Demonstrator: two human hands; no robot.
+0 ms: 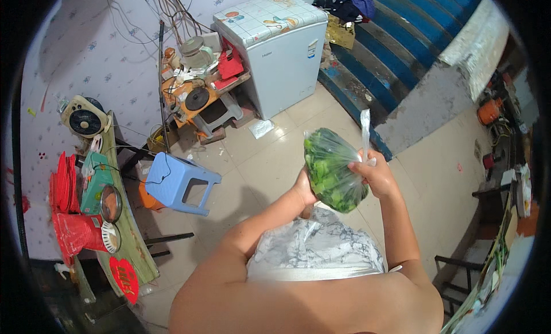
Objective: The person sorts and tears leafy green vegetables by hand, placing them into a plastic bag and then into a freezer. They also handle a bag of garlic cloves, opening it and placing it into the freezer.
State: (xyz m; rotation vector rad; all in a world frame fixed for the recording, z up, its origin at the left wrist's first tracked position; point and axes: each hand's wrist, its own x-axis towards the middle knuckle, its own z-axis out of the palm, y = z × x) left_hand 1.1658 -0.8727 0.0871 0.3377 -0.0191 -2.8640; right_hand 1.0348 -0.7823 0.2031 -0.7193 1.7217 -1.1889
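A clear plastic bag (335, 170) full of chopped green leafy vegetables is held up in front of me, above the tiled floor. My right hand (375, 172) grips its gathered neck, and a twisted plastic end (365, 129) sticks up past the fingers. Against the bag's left side, my left hand (306, 187) supports it from beneath; the bag hides most of those fingers. Below the bag are my grey-and-white patterned shorts (318, 243).
A blue plastic stool (183, 183) stands left of me. Ahead are a white Haier freezer (284, 67) and a low cluttered table (189, 97). Blue stairs (374, 58) rise at upper right. A long bench (133, 248) at left bears a fan (84, 119) and red bags (79, 235).
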